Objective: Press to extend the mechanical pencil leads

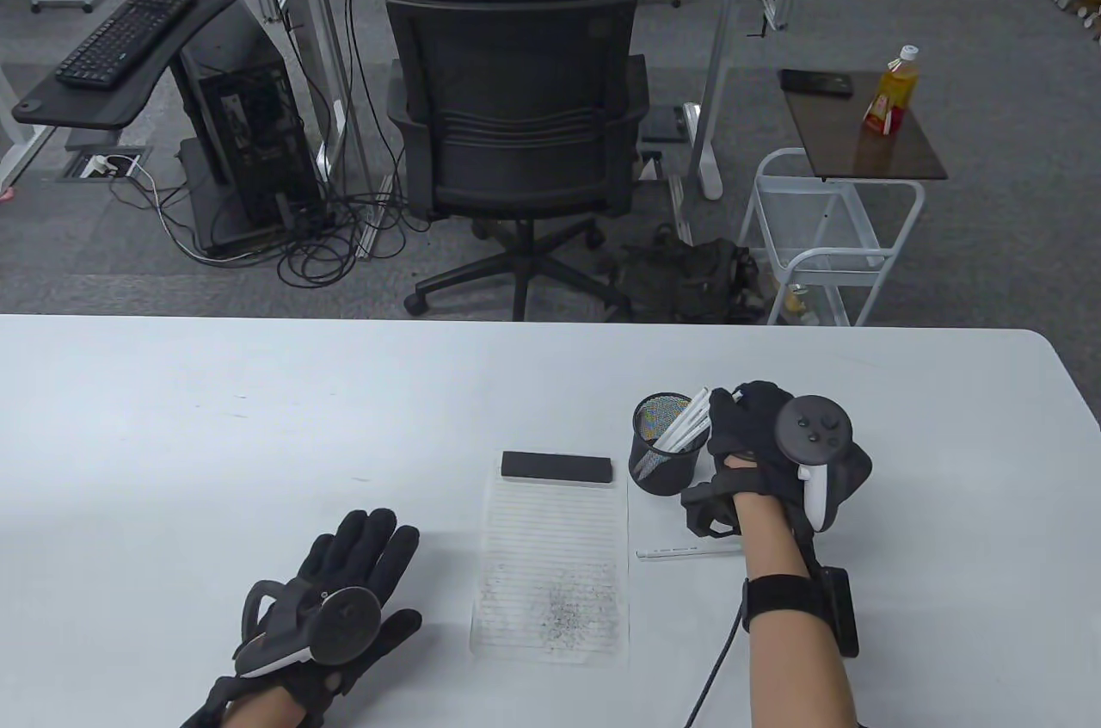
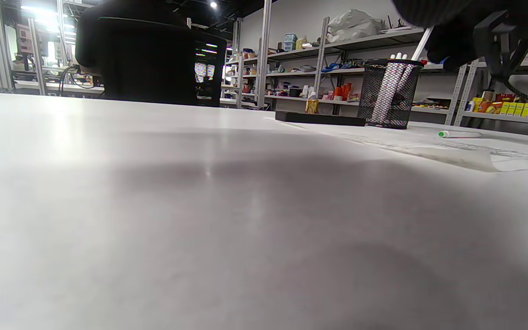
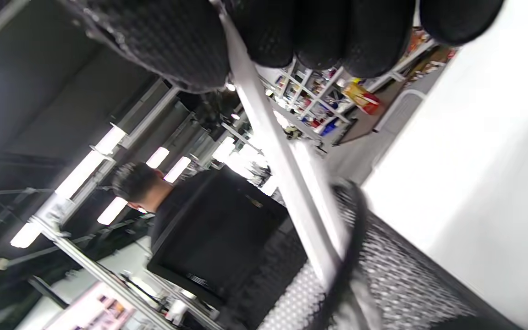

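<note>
A black mesh pencil cup stands on the white table right of centre, with several white mechanical pencils leaning in it. My right hand is at the cup's right rim and grips the top of one white pencil, whose lower end is inside the cup. Another white pencil lies flat on the table below the cup, partly under my right wrist. My left hand rests flat on the table at lower left, fingers spread, holding nothing. The left wrist view shows the cup and the lying pencil.
A lined sheet of paper with grey pencil marks lies at the table's middle. A black bar lies across its top edge. Beyond the table's far edge are an office chair and a white cart.
</note>
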A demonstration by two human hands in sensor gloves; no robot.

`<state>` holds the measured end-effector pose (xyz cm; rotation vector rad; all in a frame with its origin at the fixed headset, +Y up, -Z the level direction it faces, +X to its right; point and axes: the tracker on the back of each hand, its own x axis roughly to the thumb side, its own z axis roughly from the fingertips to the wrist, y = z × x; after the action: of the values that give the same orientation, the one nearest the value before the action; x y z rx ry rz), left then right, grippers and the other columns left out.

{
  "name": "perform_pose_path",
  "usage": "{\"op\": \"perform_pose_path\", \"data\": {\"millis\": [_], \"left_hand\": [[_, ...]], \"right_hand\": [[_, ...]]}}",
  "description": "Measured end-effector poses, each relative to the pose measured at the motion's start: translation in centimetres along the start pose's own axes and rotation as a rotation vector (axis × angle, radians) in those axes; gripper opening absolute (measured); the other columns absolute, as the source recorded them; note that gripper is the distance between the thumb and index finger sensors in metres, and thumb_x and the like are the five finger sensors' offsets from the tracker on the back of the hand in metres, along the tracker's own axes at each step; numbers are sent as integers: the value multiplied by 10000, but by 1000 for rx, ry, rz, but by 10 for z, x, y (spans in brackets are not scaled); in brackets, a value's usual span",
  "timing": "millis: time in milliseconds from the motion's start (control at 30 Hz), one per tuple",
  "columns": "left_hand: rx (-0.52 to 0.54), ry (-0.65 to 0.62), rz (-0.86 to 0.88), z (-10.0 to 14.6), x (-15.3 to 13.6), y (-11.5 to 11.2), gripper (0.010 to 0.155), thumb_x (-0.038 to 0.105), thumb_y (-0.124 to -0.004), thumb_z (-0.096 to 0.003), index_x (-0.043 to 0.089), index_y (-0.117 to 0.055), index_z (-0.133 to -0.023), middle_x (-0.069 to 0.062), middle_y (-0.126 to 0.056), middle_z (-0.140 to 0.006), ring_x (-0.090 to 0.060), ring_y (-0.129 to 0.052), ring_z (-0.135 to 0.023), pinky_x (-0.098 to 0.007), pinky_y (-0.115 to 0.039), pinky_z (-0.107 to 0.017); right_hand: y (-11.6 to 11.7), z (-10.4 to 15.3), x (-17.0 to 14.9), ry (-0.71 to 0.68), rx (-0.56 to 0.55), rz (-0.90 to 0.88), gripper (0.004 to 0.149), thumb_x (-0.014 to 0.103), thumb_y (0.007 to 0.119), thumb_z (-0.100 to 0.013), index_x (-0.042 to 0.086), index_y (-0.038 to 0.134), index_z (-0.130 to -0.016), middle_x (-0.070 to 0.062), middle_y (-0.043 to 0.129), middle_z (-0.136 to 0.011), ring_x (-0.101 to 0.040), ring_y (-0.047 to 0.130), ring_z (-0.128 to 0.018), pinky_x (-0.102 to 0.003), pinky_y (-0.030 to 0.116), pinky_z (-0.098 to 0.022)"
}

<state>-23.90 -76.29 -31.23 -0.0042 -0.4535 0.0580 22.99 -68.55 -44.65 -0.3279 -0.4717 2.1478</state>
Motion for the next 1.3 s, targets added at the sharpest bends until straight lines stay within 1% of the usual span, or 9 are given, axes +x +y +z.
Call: {"op": "perform_pose_path", "data": {"millis": [200, 400, 533, 733, 900, 1000, 1100, 1200, 1300], "left_hand": [[6, -14, -7, 1, 5, 1, 874, 643, -637, -447, 263, -278, -1148, -120, -280, -1209, -474, -371, -1122, -645, -441, -767], [21, -21, 1, 2, 7, 3, 874, 642, -637, -448, 261, -278, -1148, -121, -281, -1208, -475, -372, -1120, -644, -442, -768], [25, -11, 24, 3, 4, 3, 874, 642, -635, -449, 258, -277, -1148, -123, -281, -1207, -477, -372, -1119, -646, -442, -765], [26, -5, 41, 4, 0, 2, 875, 642, -634, -448, 258, -278, -1149, -123, -281, -1208, -477, -373, -1119, -646, -440, -765], [30, 0, 53, 5, -3, 3, 873, 641, -634, -448, 258, -279, -1148, -125, -283, -1207, -478, -374, -1117, -646, -441, -764], [39, -1, 53, 5, -4, 4, 872, 641, -632, -449, 257, -279, -1148, -123, -281, -1207, -477, -372, -1118, -647, -440, -764], [34, -3, 54, 5, -3, 3, 872, 640, -633, -449, 257, -278, -1148, -124, -283, -1207, -478, -373, -1117, -645, -441, -765], [29, -3, 55, 5, -3, 2, 872, 641, -632, -449, 256, -279, -1148, -126, -285, -1207, -479, -374, -1117, -646, -441, -764], [30, -6, 55, 5, -3, 2, 872, 641, -632, -449, 257, -279, -1148, -125, -285, -1206, -478, -375, -1118, -645, -442, -764]], "right_hand": [[-21, 25, 36, -189, -71, -197, 457, 338, 855, -534, 42, 735, -861, -245, 725, -935, -520, 862, -797, -717, 726, -583], [-5, 70, 50, -270, 4, -345, 470, 316, 819, -542, 38, 693, -900, -274, 758, -914, -545, 908, -782, -705, 772, -557], [18, 89, 37, -199, 50, -495, 472, 264, 780, -544, 36, 640, -934, -251, 843, -824, -528, 991, -690, -674, 833, -506], [48, 106, 4, -79, 155, -759, 464, 140, 753, -542, 156, 606, -982, -122, 797, -876, -473, 889, -783, -800, 727, -538], [74, 116, -40, 112, 257, -1238, 443, 117, 742, -549, 159, 698, -987, -141, 754, -893, -458, 811, -796, -785, 633, -597], [76, 119, -41, 90, 343, -1268, 397, 211, 684, -595, 258, 692, -989, -190, 676, -974, -536, 677, -918, -854, 454, -629], [81, 122, -40, 58, 477, -1286, 414, 282, 603, -637, 337, 591, -1047, -179, 613, -1023, -547, 618, -959, -869, 380, -633], [89, 127, -42, 95, 416, -1365, 422, 316, 599, -637, 328, 597, -1059, -135, 645, -939, -466, 693, -774, -865, 413, -617], [94, 130, -42, 60, 453, -1330, 516, 524, 589, -643, 247, 551, -1076, -118, 647, -897, -424, 705, -689, -798, 502, -604]]}}
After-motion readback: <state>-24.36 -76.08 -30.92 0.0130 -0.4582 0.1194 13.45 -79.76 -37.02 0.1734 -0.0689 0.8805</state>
